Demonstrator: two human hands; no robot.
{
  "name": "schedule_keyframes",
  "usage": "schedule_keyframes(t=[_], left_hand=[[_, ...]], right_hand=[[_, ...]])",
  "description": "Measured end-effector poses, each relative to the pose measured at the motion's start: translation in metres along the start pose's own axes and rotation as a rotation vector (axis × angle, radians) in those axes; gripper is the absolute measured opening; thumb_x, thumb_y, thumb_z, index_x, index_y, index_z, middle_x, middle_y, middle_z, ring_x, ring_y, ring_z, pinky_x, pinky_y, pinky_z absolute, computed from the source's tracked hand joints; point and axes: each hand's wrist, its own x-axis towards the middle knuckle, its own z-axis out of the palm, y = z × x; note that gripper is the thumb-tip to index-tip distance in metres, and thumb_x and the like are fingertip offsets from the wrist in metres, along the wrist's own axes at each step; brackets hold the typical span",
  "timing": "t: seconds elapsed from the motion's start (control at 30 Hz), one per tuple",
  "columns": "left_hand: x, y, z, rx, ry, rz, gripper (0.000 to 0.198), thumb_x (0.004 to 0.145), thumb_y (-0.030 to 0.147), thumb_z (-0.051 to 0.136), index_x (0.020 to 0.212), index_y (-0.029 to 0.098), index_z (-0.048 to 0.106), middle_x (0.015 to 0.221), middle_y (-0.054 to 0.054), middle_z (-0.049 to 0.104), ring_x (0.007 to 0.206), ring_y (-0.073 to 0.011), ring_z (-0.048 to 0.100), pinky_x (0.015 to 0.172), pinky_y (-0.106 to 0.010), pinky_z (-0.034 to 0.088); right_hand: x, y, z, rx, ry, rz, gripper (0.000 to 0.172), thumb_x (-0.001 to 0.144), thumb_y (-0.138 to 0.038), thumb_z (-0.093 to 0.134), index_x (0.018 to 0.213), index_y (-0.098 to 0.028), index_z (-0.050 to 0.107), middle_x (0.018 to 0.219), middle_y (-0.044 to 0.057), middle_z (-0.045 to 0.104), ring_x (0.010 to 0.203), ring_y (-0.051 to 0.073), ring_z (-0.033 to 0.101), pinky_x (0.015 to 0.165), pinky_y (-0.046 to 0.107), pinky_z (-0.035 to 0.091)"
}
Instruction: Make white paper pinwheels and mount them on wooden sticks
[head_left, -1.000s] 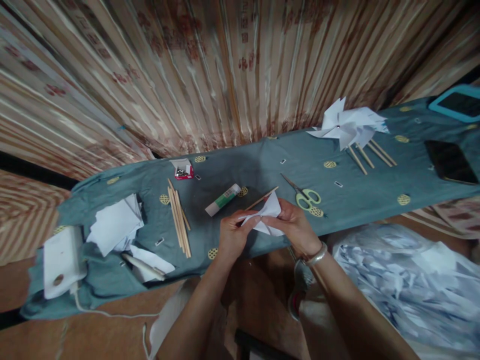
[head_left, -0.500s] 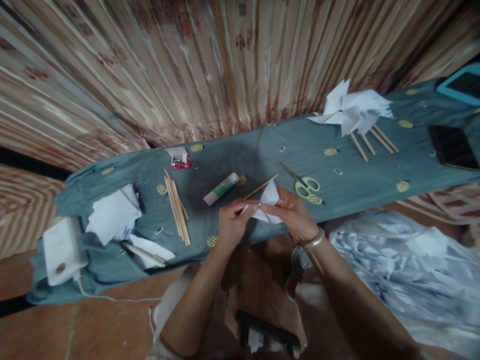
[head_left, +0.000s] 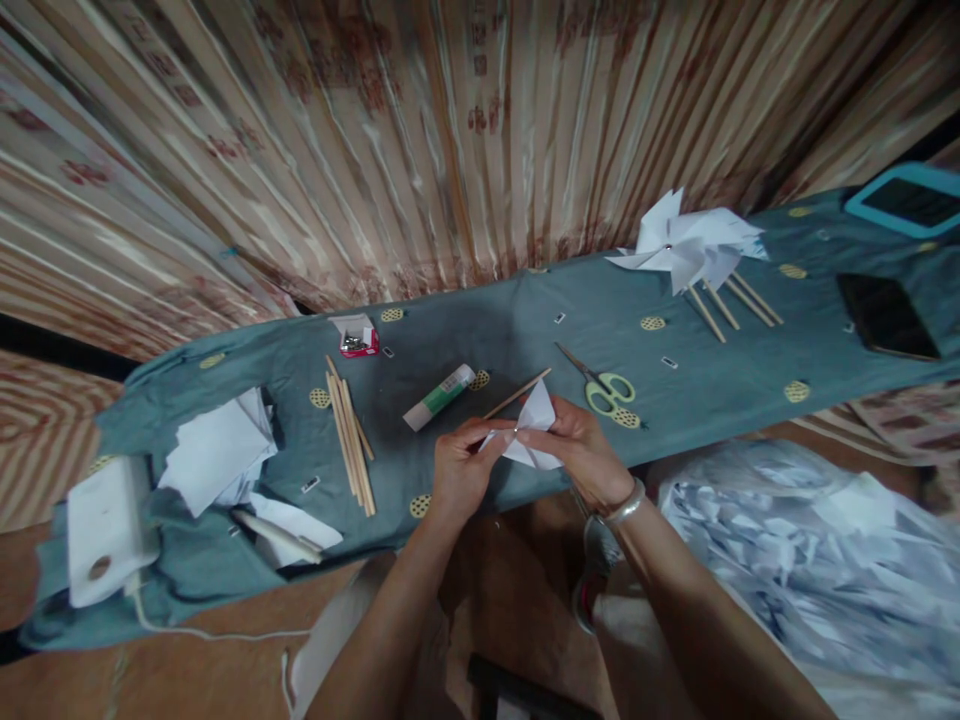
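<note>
Between both hands is a white paper pinwheel [head_left: 537,412], its blades folded in to a small shiny pin at the centre. My left hand [head_left: 461,470] pinches its left side, thumb and fingers close to the pin. My right hand [head_left: 589,450], with a silver bangle at the wrist, grips the right side with its thumb near the centre. Just beyond the paper a thin wooden stick [head_left: 517,393] lies slanted; its near end is hidden behind my hands. A glue stick [head_left: 439,397] rests left of it, and green-handled scissors [head_left: 600,385] lie to the right.
Several wooden sticks [head_left: 349,440], a red box of pins [head_left: 358,338], stacked paper [head_left: 221,450], a pen [head_left: 277,535] and a white device with a cable [head_left: 112,530] occupy the left. Finished pinwheels [head_left: 690,245], a phone [head_left: 889,315] and a blue-framed tablet [head_left: 911,200] lie right. A plastic bag of paper [head_left: 810,560] stands below.
The view has shifted slightly, so the table's things sit a little lower and further left. Both hands still hold the paper pinwheel in nearly the same grip.
</note>
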Motion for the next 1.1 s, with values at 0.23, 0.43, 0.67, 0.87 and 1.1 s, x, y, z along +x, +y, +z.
schedule_keyframes(t=[0.23, 0.43, 0.67, 0.87, 1.1], left_hand=[[-0.0012, 0.0047, -0.0004, -0.025, -0.003, 0.004, 0.01, 0.068, 0.026, 0.072, 0.073, 0.02, 0.078, 0.069, -0.003, 0.07, 0.058, -0.0122, 0.055, 0.055, -0.022, 0.04], [-0.0009, 0.004, 0.0004, -0.05, 0.005, 0.023, 0.011, 0.068, 0.026, 0.071, 0.075, 0.02, 0.077, 0.074, -0.003, 0.072, 0.066, -0.0145, 0.06, 0.061, -0.024, 0.045], [0.0015, 0.0022, 0.0025, -0.124, 0.065, -0.02, 0.014, 0.061, 0.028, 0.076, 0.07, 0.018, 0.076, 0.071, -0.002, 0.071, 0.065, -0.0147, 0.06, 0.063, -0.025, 0.048], [0.0029, -0.0027, 0.0021, -0.181, 0.083, -0.063, 0.017, 0.058, 0.028, 0.078, 0.07, 0.016, 0.075, 0.07, -0.001, 0.071, 0.065, -0.0141, 0.06, 0.064, -0.025, 0.047], [0.004, -0.0044, 0.0021, -0.27, 0.077, -0.13, 0.024, 0.051, 0.029, 0.083, 0.07, 0.016, 0.075, 0.069, -0.001, 0.071, 0.065, -0.0148, 0.061, 0.065, -0.026, 0.049]], right_hand=[[0.0008, 0.0032, -0.0012, -0.014, -0.011, 0.008, 0.036, 0.061, -0.034, 0.082, 0.087, -0.02, 0.061, 0.069, -0.003, 0.065, 0.058, 0.012, 0.056, 0.054, 0.025, 0.042], [0.0009, 0.0, 0.0005, 0.005, -0.018, 0.008, 0.037, 0.06, -0.034, 0.082, 0.087, -0.019, 0.062, 0.071, -0.002, 0.067, 0.059, 0.012, 0.057, 0.055, 0.025, 0.044], [0.0019, -0.0009, 0.0005, 0.021, -0.028, -0.018, 0.038, 0.06, -0.031, 0.083, 0.091, -0.019, 0.064, 0.078, -0.001, 0.071, 0.065, 0.014, 0.061, 0.063, 0.027, 0.047], [0.0031, 0.0036, 0.0004, 0.025, -0.051, -0.027, 0.04, 0.061, -0.031, 0.081, 0.094, -0.019, 0.063, 0.08, 0.0, 0.071, 0.07, 0.015, 0.062, 0.066, 0.028, 0.049], [0.0034, 0.0034, 0.001, 0.016, -0.06, -0.017, 0.037, 0.063, -0.031, 0.08, 0.092, -0.019, 0.062, 0.077, -0.001, 0.071, 0.066, 0.014, 0.062, 0.063, 0.026, 0.049]])
